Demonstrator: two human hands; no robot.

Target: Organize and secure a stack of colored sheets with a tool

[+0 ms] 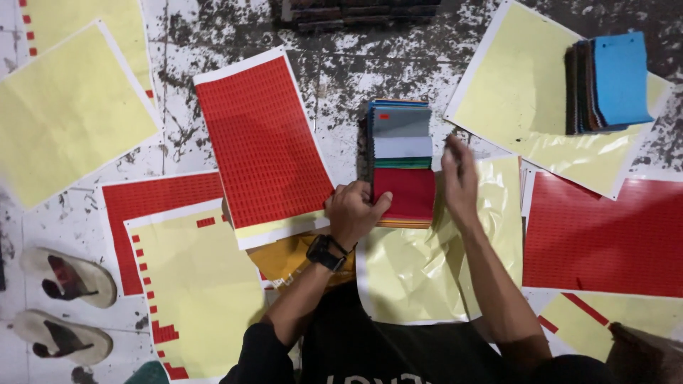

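My left hand (353,211), with a black watch on the wrist, presses its thumb on the left edge of the red top swatch of a stack of fabric swatches (403,161) lying on the floor. The stack shows grey, white, green and red layers fanned out. My right hand (459,179) hovers blurred just right of the stack, fingers apart, holding nothing that I can see. A sheet of small red stickers (262,139) lies just left of the stack.
Yellow backing sheets (67,107) and more red sticker sheets (605,235) cover the stained floor. A second swatch pile with a blue top (610,84) sits at the upper right. Two sandals (65,302) lie at the lower left. Crumpled yellow backing paper (413,270) lies before me.
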